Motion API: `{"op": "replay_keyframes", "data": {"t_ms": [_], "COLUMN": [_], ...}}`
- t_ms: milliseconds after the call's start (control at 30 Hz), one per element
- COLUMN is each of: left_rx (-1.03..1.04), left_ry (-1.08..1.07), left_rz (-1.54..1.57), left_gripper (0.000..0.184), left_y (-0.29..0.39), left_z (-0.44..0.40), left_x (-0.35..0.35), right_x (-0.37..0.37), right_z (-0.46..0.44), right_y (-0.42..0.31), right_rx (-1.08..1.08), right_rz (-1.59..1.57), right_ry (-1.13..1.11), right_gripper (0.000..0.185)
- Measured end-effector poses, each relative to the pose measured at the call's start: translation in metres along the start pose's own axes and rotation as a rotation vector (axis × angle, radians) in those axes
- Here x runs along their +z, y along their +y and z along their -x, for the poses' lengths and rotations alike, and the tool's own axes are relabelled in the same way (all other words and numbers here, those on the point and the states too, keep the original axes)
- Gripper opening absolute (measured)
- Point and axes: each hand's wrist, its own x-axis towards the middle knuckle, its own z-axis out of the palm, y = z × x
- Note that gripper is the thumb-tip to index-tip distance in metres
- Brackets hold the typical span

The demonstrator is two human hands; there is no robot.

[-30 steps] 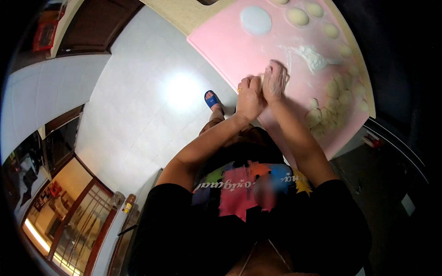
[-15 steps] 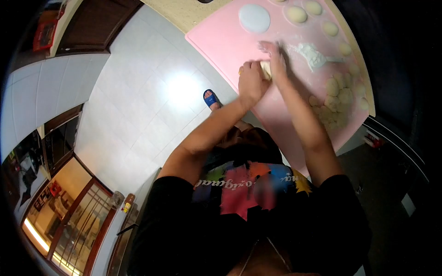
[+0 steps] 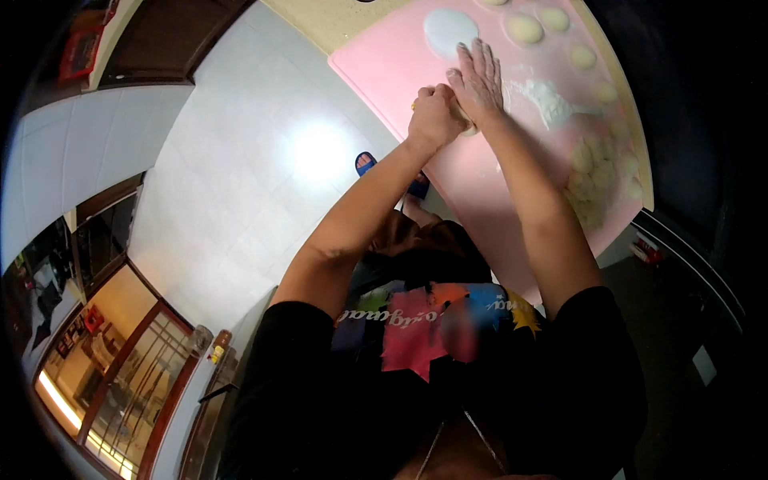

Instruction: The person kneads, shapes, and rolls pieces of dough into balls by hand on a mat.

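Note:
My left hand is closed around a piece of pale dough, which shows only in part between my two hands. Against the other side of the dough lies my right hand, floury, its fingers stretched out and pointing away from me. Beneath both is a pink mat. A heap of white flour is spread to the right of my right hand. Just beyond my fingertips sits a round white disc.
Round dough balls line the mat's far and right side. Several smaller dough pieces are clustered near my right forearm. The counter edge borders the mat on the right; pale floor tiles lie to the left.
Both hands have shifted slightly away from me. My right hand has moved forward over the dough, its fingers now straighter. More of the dough is covered than before.

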Motion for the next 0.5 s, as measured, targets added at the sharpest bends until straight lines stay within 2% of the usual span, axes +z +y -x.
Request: {"op": "replay_keyframes", "data": {"t_ms": [67,100,133,167,200,267,333,400,433,500], "left_rx": [-0.007,-0.007,-0.009,0.085,0.086,0.307,0.312,0.173,0.151,0.154], "left_ry": [0.048,0.080,0.110,0.128,0.124,0.327,0.294,0.143,0.089,0.091], "left_rz": [-0.004,-0.020,-0.036,-0.082,-0.079,-0.163,-0.158,0.084,0.134,0.100], "left_gripper": [0.062,0.062,0.063,0.067,0.067,0.074,0.077,0.078,0.078,0.073], "left_y": [0.002,0.002,0.005,-0.007,-0.011,-0.016,-0.018,-0.010,-0.014,-0.012], "left_z": [0.004,0.014,0.025,0.035,0.047,0.070,0.072,0.074,0.067,0.048], "left_x": [0.008,0.015,0.019,0.034,0.042,0.054,0.047,0.027,0.018,0.011], "right_x": [-0.001,-0.009,-0.012,-0.009,-0.005,-0.009,-0.019,-0.020,-0.016,-0.013], "right_z": [-0.004,-0.003,0.011,0.033,0.057,0.088,0.085,0.074,0.062,0.040], "right_y": [-0.007,-0.003,-0.007,-0.011,-0.016,-0.034,-0.040,-0.035,-0.028,-0.018], "right_rx": [-0.008,0.157,0.159,0.257,0.353,0.541,0.548,0.376,0.361,0.324], "right_rz": [-0.017,-0.373,-0.371,-0.345,-0.319,-0.267,-0.216,-0.095,-0.047,-0.037], "right_ry": [-0.222,-0.409,-0.409,-0.342,-0.274,-0.135,-0.117,-0.062,-0.082,-0.043], "right_gripper": [0.057,0.062,0.062,0.063,0.064,0.066,0.064,0.063,0.064,0.064]}}
